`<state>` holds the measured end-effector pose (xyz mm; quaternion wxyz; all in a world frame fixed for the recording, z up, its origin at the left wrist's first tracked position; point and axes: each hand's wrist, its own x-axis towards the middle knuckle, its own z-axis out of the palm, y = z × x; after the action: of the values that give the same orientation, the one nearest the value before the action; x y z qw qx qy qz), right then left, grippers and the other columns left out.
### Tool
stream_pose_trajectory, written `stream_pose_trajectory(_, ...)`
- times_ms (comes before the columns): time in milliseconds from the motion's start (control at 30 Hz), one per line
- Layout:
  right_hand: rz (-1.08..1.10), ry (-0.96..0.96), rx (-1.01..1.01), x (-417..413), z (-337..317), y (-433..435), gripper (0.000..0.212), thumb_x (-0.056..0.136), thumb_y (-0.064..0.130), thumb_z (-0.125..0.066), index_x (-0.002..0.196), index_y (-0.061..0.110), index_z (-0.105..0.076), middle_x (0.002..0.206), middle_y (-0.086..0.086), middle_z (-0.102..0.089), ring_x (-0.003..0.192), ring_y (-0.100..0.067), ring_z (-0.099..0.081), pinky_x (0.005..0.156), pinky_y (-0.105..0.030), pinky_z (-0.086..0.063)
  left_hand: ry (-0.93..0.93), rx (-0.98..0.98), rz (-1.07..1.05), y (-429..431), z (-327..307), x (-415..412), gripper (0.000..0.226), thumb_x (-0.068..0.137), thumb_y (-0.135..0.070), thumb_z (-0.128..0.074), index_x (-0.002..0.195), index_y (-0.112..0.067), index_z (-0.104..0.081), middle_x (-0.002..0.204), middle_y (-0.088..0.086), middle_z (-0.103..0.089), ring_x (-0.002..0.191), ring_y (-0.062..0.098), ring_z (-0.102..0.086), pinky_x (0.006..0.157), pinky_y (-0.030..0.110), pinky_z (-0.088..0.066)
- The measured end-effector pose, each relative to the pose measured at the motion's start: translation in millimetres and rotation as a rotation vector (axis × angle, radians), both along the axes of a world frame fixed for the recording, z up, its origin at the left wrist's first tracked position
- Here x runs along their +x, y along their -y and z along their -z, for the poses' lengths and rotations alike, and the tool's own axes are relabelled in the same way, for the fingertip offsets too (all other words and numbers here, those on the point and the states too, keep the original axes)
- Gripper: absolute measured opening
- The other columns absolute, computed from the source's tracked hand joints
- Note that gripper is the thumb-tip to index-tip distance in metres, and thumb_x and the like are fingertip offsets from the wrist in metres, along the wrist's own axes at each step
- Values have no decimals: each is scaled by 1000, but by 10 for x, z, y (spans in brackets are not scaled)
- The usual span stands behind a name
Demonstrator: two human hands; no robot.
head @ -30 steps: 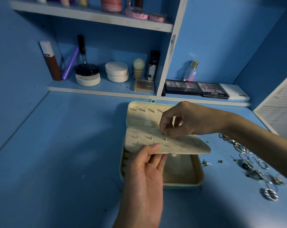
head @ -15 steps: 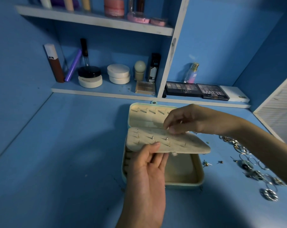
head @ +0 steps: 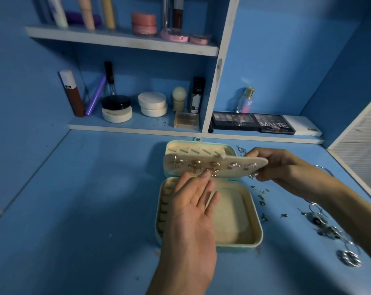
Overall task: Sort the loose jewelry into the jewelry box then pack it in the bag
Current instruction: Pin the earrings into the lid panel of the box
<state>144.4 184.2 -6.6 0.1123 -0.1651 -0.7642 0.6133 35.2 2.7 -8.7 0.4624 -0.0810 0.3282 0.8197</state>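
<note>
Jewelry box (head: 252, 231) lies open on the blue bench (head: 84, 209), its hinged earring panel (head: 224, 161) raised over the tray and carrying a row of earrings (head: 196, 165). Right hand (head: 280, 167) has its grip pinched on the panel's right edge, with a small glittering piece visible at its fingertips just below that edge; left hand (head: 193, 209) is palm up with grip slack and fingers straight, fingertips touching the panel's lower edge and holding nothing. Loose jewelry (head: 329, 231) lies scattered on the bench right of the box.
</note>
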Motion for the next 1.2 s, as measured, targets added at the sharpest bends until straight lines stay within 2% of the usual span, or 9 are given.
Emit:
stream_pose_trajectory(67, 29, -28, -44, -31, 15, 17, 40, 75, -20, -46, 97, 5, -67, 97, -4, -71, 91, -14, -64, 78, -21, -49, 21, -8, -9, -43, -22, -35, 61, 65, -9, -63, 126, -10, -54, 109, 13, -70, 107, 23, -64, 97, 37, -46)
stream_pose_trajectory(167, 103, -37, -103, -89, 39, 32, 45, 82, -18, -41, 114, 4, -63, 113, -11, -68, 95, -19, -65, 74, -21, -50, 28, -15, 15, -109, -53, -77, 37, 80, -5, -57, 117, -10, -56, 112, 13, -69, 109, 22, -62, 96, 36, -47)
stream_pose_trajectory(333, 253, -18, -152, -146, 82, 25, 32, 88, -10, -43, 109, 1, -65, 109, -11, -69, 88, -19, -65, 69, -20, -52, -8, -20, 43, -124, -16, -155, 34, 86, -5, -53, 120, -10, -55, 109, 11, -70, 109, 22, -62, 97, 36, -46)
stream_pose_trajectory(400, 276, -10, -159, -160, 80, 28, 31, 89, -9, -43, 107, 2, -65, 107, -9, -70, 87, -16, -66, 69, -19, -52, -75, -40, 45, -108, -4, -195, 31, 87, -4, -52, 116, -12, -57, 106, 9, -71, 104, 20, -64, 88, 33, -50)
stream_pose_trajectory(567, 300, 2, -168, -185, 75, 44, 30, 90, -8, -44, 102, 7, -67, 101, -3, -73, 83, -10, -68, 66, -16, -52, -678, -198, -108, -103, 67, -417, 24, 85, 1, -55, 93, -19, -64, 93, -6, -70, 83, 3, -62, 67, 18, -48)
stream_pose_trajectory(700, 309, 14, -170, -213, 67, 62, 30, 90, -7, -44, 102, 10, -67, 100, 0, -73, 84, -9, -68, 66, -17, -53, -1084, -404, -138, -185, 230, -700, 32, 86, -4, -58, 104, -30, -53, 115, -12, -56, 102, 2, -51, 76, 10, -40)
stream_pose_trajectory(833, 329, 28, -144, -214, 74, 79, 31, 91, -5, -46, 108, 10, -65, 103, -2, -72, 88, -13, -68, 67, -17, -52, -1075, -417, 95, -251, 375, -877, 33, 88, -8, -60, 111, -30, -51, 106, -11, -60, 91, 4, -60, 71, 18, -45)
stream_pose_trajectory(1033, 503, 27, 30, -295, 135, 158, 49, 85, 9, -64, 131, 19, -50, 97, -10, -68, 93, -23, -66, 85, -38, -54, -1205, -424, 47, -265, 475, -910, 31, 89, -2, -58, 102, -31, -55, 93, -16, -62, 85, -3, -59, 65, 7, -46)
stream_pose_trajectory(1200, 655, -14, 230, -524, 258, 412, 67, 76, 30, -75, 131, 25, -38, 85, 4, -64, 72, -1, -62, 72, -35, -55, -1208, -416, 38, -263, 489, -898, 37, 89, -2, -58, 89, -39, -51, 94, -18, -63, 83, -6, -60, 64, 6, -45)
